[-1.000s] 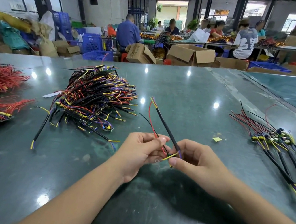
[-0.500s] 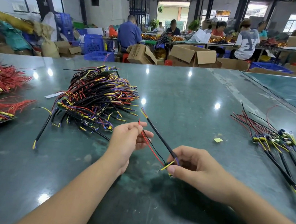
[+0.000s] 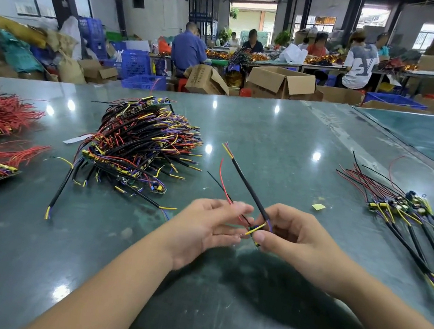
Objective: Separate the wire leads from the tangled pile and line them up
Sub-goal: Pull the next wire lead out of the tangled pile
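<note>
Right hand pinches one wire lead at its board end, cable sticking up toward 11 o'clock. Left hand fingers look like they're pinching the thin red and black strands, bit blurry though. So it's mid-untangle. Next it goes over to the lined-up row at 3 o'clock; the tangled pile sits at 10 on the bench.

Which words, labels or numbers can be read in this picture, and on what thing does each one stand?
None can be read with certainty.
Cardboard box behind the table: dark printed lines on its side, too blurred to read.
White and grey shirt of a person at the far table: a large pale design, perhaps letters, not legible.
White paper strip beside the tangled pile: no print visible.
Papers on the far wall: too small.
</note>
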A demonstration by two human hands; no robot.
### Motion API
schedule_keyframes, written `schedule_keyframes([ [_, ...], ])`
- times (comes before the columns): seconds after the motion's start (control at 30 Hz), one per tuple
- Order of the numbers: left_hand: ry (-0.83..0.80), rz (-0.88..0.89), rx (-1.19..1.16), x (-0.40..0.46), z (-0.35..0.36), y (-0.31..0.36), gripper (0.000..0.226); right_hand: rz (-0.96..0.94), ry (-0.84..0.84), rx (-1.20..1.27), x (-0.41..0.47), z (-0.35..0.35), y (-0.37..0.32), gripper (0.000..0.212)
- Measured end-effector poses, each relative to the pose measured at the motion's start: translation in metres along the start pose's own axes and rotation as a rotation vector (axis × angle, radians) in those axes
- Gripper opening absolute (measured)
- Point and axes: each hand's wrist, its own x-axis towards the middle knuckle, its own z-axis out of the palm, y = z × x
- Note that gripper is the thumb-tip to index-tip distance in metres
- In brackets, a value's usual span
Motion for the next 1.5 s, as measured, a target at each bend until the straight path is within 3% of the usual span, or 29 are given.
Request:
schedule_keyframes([
  [0.1, 0.036, 0.083, 0.094, 0.001, 0.004, -0.006, 0.014, 0.023, 0.015, -0.159, 0.0, -0.002, 0.004, 0.008],
  [0.2, 0.154, 0.208, 0.222, 0.004, 0.008, -0.008, 0.014, 0.039, 0.058, -0.29, 0.0, -0.001, 0.007, 0.011],
  [0.3, 0.223, 0.275, 0.276, 0.005, 0.014, -0.008, 0.017, -0.056, 0.15, -0.392, 0.001, 0.003, 0.005, 0.005],
  [0.37, 0.269, 0.317, 0.269, 0.005, 0.014, -0.007, 0.019, -0.129, 0.261, -0.436, 0.002, 0.002, 0.004, 0.013],
  [0.47, 0.333, 0.401, 0.135, 0.005, 0.013, -0.003, 0.017, -0.215, 0.387, -0.36, 0.005, -0.001, 0.002, 0.019],
  [0.63, 0.291, 0.391, -0.215, 0.006, 0.014, -0.002, 0.017, -0.169, 0.483, -0.158, 0.009, 0.007, 0.003, 0.026],
  [0.77, 0.212, 0.341, -0.129, 0.006, 0.013, -0.005, 0.007, -0.172, 0.489, -0.068, 0.008, 0.01, 0.002, 0.028],
  [0.97, 0.226, 0.365, 0.008, 0.007, 0.012, -0.006, 0.013, -0.201, 0.402, -0.028, 0.005, 0.009, -0.003, 0.016],
  [1.23, 0.162, 0.408, -0.372, 0.006, 0.015, -0.001, 0.015, -0.139, 0.449, 0.148, 0.008, 0.01, -0.006, 0.032],
  [1.37, 0.137, 0.359, -0.462, 0.004, 0.014, 0.001, 0.018, -0.127, 0.382, 0.229, 0.004, 0.009, -0.012, 0.013],
  [1.5, 0.14, 0.334, -0.455, 0.002, 0.014, 0.002, 0.018, -0.109, 0.348, 0.247, 0.003, 0.008, -0.012, 0.011],
])
